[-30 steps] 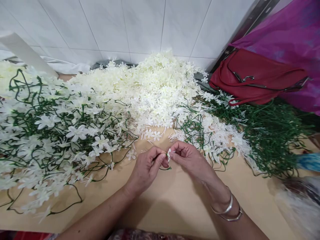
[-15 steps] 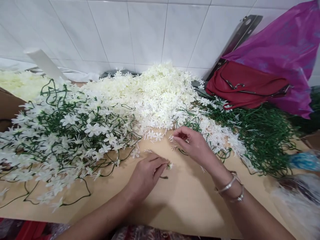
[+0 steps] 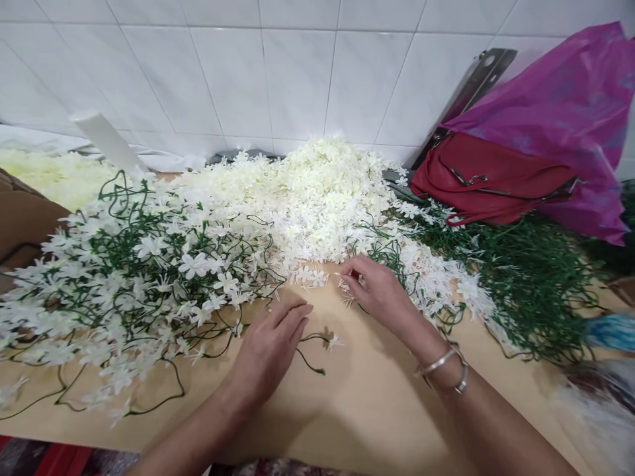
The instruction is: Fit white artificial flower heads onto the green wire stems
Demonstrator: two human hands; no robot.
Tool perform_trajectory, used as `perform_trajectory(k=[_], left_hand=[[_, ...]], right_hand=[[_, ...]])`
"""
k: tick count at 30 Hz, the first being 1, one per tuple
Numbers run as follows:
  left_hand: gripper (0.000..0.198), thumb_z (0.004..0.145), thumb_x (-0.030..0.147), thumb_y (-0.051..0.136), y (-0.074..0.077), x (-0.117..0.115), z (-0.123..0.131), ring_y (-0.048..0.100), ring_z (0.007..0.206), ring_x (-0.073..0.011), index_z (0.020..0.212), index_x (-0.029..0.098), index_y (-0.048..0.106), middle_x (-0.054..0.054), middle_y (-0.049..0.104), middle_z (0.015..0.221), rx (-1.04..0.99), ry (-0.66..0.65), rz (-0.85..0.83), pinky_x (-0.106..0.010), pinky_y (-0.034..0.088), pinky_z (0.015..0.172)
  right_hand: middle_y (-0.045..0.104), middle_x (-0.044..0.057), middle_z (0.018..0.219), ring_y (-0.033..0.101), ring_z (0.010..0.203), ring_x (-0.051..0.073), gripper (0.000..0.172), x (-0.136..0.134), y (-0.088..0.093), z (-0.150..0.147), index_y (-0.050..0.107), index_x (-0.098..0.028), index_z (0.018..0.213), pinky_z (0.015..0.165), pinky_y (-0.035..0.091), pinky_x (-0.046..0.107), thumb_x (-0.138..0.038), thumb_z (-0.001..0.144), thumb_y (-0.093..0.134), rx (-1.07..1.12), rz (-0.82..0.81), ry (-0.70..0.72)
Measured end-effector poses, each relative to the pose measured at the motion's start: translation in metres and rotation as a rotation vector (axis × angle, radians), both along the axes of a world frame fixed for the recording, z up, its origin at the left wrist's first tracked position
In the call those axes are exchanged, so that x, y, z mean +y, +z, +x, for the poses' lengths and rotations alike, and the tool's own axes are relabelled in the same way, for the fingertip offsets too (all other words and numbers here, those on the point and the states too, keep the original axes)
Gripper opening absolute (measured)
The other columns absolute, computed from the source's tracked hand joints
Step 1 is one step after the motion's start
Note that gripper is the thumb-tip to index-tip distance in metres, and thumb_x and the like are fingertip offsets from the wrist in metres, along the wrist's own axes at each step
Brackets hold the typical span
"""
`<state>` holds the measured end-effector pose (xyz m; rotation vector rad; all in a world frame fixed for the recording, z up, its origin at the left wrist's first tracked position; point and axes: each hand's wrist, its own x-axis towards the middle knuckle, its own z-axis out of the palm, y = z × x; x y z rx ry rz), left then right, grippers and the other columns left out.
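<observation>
My left hand (image 3: 272,347) is over the table, its fingers bent and pressed together beside the left flower pile; what is under them is hidden. By its thumb, a thin green artificial stem (image 3: 312,338) with a white stamen tuft (image 3: 334,341) at one end lies on the table. A second green stem end (image 3: 315,369) shows below it; whether the hand touches either is unclear. My right hand (image 3: 380,291) pinches a small white stamen piece between thumb and forefinger, above more loose white stamens (image 3: 348,299). Loose white petals (image 3: 317,277) lie between the hands.
White flowers on green stems (image 3: 163,264) are heaped at left. A mound of white petals (image 3: 327,178) rises against the tiled wall (image 3: 297,79). Green stems (image 3: 536,284) pile at right, below a red handbag (image 3: 491,175) and a purple plastic bag (image 3: 560,99). A cardboard box (image 3: 24,218) stands left.
My left hand has moved left, away from the stem and stamen tuft at its fingertips, to the loose flower at the left pile's edge. My right hand stays almost in place, pinching.
</observation>
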<state>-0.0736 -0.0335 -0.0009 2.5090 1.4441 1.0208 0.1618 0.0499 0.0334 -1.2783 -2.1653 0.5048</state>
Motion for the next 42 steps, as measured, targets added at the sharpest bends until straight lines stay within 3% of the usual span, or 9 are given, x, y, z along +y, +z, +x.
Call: perform_trajectory(k=[3, 7, 10, 14, 18, 22, 25, 37, 42], left_hand=[[0.028, 0.106, 0.016, 0.049, -0.003, 0.023, 0.003, 0.070, 0.118, -0.0233, 0.132, 0.020, 0.059, -0.011, 0.069, 0.132, 0.036, 0.025, -0.004, -0.037, 0.058, 0.101], [0.039, 0.104, 0.008, 0.040, -0.007, 0.060, 0.015, 0.067, 0.120, -0.0265, 0.140, 0.015, 0.053, -0.017, 0.062, 0.140, 0.132, 0.076, -0.026, -0.041, 0.057, 0.101], [0.034, 0.101, 0.005, 0.041, -0.007, 0.080, 0.019, 0.069, 0.108, -0.0253, 0.127, 0.014, 0.061, -0.017, 0.064, 0.132, 0.201, 0.127, -0.055, -0.039, 0.056, 0.094], [0.023, 0.102, 0.008, 0.046, 0.000, 0.083, 0.019, 0.068, 0.092, -0.0228, 0.099, 0.017, 0.067, -0.011, 0.070, 0.105, 0.187, 0.142, -0.081, -0.033, 0.053, 0.082], [0.012, 0.101, 0.022, 0.057, 0.016, 0.071, 0.025, 0.067, 0.082, -0.0176, 0.096, 0.020, 0.068, -0.004, 0.073, 0.093, -0.239, 0.146, -0.195, -0.028, 0.050, 0.075], [0.021, 0.088, 0.038, 0.076, 0.030, 0.060, 0.043, 0.067, 0.073, -0.0143, 0.091, 0.017, 0.072, -0.002, 0.074, 0.084, -0.892, 0.113, -0.634, -0.024, 0.052, 0.066], [0.029, 0.079, 0.041, 0.085, 0.033, 0.055, 0.055, 0.069, 0.081, -0.0156, 0.089, 0.016, 0.075, -0.003, 0.075, 0.085, -1.150, 0.066, -0.847, -0.024, 0.055, 0.069], [0.027, 0.072, 0.036, 0.092, 0.031, 0.039, 0.070, 0.068, 0.084, -0.0126, 0.084, 0.016, 0.078, -0.001, 0.075, 0.087, -1.425, -0.030, -1.053, -0.029, 0.058, 0.088], [0.028, 0.073, 0.038, 0.090, 0.028, 0.037, 0.077, 0.071, 0.089, -0.0145, 0.087, 0.018, 0.076, -0.002, 0.076, 0.092, -1.523, -0.049, -1.127, -0.032, 0.057, 0.095]], right_hand=[[0.066, 0.002, 0.082, 0.062, 0.075, 0.019, 0.004, -0.022, 0.000, 0.004, 0.066, -0.021, 0.094, 0.071, 0.047, 0.031, -0.024, 0.096, 0.064, 0.396, -0.200, -0.113], [0.068, 0.001, 0.080, 0.065, 0.073, 0.017, 0.021, -0.038, -0.005, -0.001, 0.071, -0.021, 0.097, 0.073, 0.052, 0.031, -0.039, 0.087, 0.076, 0.765, -0.462, -0.157], [0.069, 0.000, 0.077, 0.066, 0.074, 0.016, 0.024, -0.040, -0.012, -0.006, 0.072, -0.021, 0.088, 0.077, 0.053, 0.031, -0.040, 0.080, 0.084, 0.872, -0.522, -0.179], [0.072, 0.001, 0.080, 0.067, 0.076, 0.017, 0.025, -0.039, -0.021, -0.009, 0.074, -0.022, 0.086, 0.077, 0.055, 0.031, -0.039, 0.075, 0.089, 0.932, -0.524, -0.195], [0.074, 0.003, 0.086, 0.068, 0.080, 0.018, 0.022, -0.043, -0.022, -0.011, 0.074, -0.023, 0.086, 0.078, 0.055, 0.032, -0.037, 0.077, 0.088, 0.998, -0.442, -0.221], [0.075, 0.004, 0.097, 0.069, 0.095, 0.020, 0.007, -0.051, -0.014, -0.017, 0.075, -0.025, 0.086, 0.091, 0.054, 0.036, -0.026, 0.085, 0.082, 1.016, -0.243, -0.223], [0.072, 0.005, 0.104, 0.066, 0.105, 0.021, 0.008, -0.055, -0.010, -0.020, 0.076, -0.027, 0.088, 0.094, 0.052, 0.038, -0.019, 0.089, 0.077, 0.945, -0.079, -0.232], [0.070, 0.006, 0.102, 0.067, 0.099, 0.024, 0.014, -0.059, -0.016, -0.021, 0.076, -0.030, 0.095, 0.092, 0.055, 0.044, -0.018, 0.096, 0.068, 0.519, 0.245, -0.348], [0.068, 0.006, 0.103, 0.066, 0.101, 0.024, 0.013, -0.060, -0.018, -0.025, 0.074, -0.028, 0.093, 0.094, 0.054, 0.044, -0.018, 0.096, 0.066, 0.557, 0.188, -0.354]])
